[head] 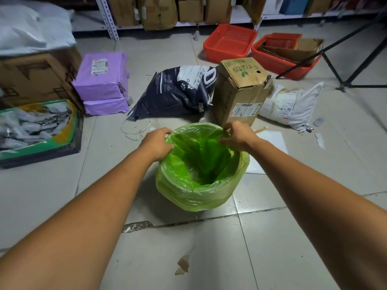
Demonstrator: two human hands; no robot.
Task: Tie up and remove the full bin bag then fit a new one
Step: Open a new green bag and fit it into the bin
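Note:
A translucent green bin bag (194, 191) lines a round bin on the tiled floor, its top folded down over the rim all round. The bin itself is hidden under the plastic. The bag hangs loosely inside and looks empty. My left hand (157, 143) grips the bag's edge at the far left of the rim, fingers curled round the plastic. My right hand (237, 135) pinches the edge at the far right of the rim.
Just behind the bin stand a cardboard "Fruits" box (240, 91) and a dark pet-litter sack (178, 91). Purple parcels (102, 80) and a green-rimmed tray of grey packets (35, 126) lie left. Red baskets (229, 42), a white sack (291, 105) and black stand legs (343, 80) are right.

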